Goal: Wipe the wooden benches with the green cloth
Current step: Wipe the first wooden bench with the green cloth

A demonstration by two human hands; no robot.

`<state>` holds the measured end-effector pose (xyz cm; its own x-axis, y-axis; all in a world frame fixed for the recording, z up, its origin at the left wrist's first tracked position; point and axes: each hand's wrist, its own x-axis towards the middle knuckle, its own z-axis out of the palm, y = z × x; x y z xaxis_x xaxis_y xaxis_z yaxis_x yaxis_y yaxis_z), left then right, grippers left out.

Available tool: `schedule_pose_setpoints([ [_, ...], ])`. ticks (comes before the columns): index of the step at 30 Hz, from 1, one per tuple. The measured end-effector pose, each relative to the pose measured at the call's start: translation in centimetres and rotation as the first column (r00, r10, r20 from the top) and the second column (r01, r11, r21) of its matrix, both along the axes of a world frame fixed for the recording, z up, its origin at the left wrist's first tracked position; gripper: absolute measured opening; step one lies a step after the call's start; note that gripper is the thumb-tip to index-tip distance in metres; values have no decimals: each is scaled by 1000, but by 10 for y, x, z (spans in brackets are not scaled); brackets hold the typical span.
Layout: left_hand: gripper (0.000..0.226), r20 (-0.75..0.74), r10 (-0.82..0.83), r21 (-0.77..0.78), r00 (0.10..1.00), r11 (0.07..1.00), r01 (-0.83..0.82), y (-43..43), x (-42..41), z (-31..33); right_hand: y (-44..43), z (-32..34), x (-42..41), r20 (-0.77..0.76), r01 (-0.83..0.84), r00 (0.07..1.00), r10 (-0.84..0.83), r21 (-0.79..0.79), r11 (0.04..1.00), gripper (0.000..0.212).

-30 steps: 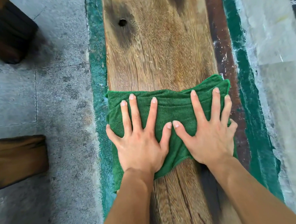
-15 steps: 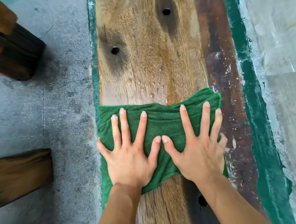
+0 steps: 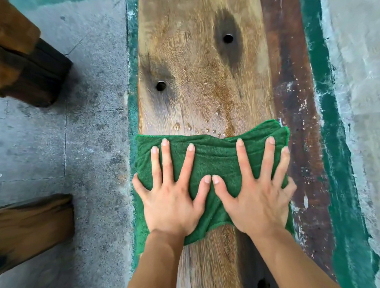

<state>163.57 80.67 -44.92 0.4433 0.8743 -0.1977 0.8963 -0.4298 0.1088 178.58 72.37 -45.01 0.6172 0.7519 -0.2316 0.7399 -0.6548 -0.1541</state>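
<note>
A long wooden bench (image 3: 203, 81) runs away from me down the middle of the head view, with dark stains and round holes in its plank. The green cloth (image 3: 216, 155) lies spread across the bench's width. My left hand (image 3: 172, 197) presses flat on the cloth's left half, fingers splayed. My right hand (image 3: 255, 195) presses flat on its right half, thumbs nearly touching. Small water drops sit on the wood just beyond the cloth's far edge.
Grey concrete floor (image 3: 63, 139) lies left of the bench, with green painted strips (image 3: 331, 136) on both sides. A dark wooden block (image 3: 22, 62) stands at upper left and another wooden piece (image 3: 28, 227) at lower left. A pale wall or curb (image 3: 365, 68) runs along the right.
Both hands and the cloth have slid back along the bench toward me, uncovering more plank and a second hole beyond the cloth. The hands stay flat on the cloth.
</note>
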Motion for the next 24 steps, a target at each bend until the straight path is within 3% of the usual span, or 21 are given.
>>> schedule_pose_setpoints([
  [24,72,-20,-2,-12,1000,1000,2,80,41,-1,80,-2,40,15,-3,1000,4,-14,1000,90],
])
